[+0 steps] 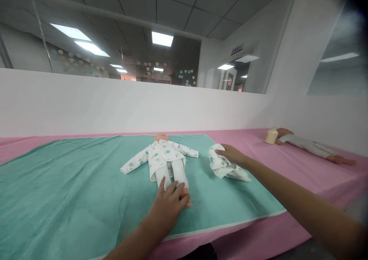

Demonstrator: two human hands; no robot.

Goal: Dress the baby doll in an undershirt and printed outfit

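Note:
A baby doll (pixel 167 152) lies on its back on a green blanket (pixel 86 175). It has on a white printed jacket (pixel 161 156) with sleeves spread outward, and its legs (pixel 179 171) are white. Over the lower legs and feet is my left hand (pixel 166 204), fingers apart; whether it presses on them I cannot tell. To the right of the doll, my right hand (pixel 230 154) is closed on a bunched white printed baby garment (pixel 221 166), whose loose end trails on the blanket. The garment's exact kind is hidden by its folds.
Pink cloth (pixel 267 160) covers the table under the blanket. At the far right lies another doll (pixel 307 145) beside a cream-coloured container (pixel 271 136). A low white wall (pixel 129 102) with glass above it runs along the back.

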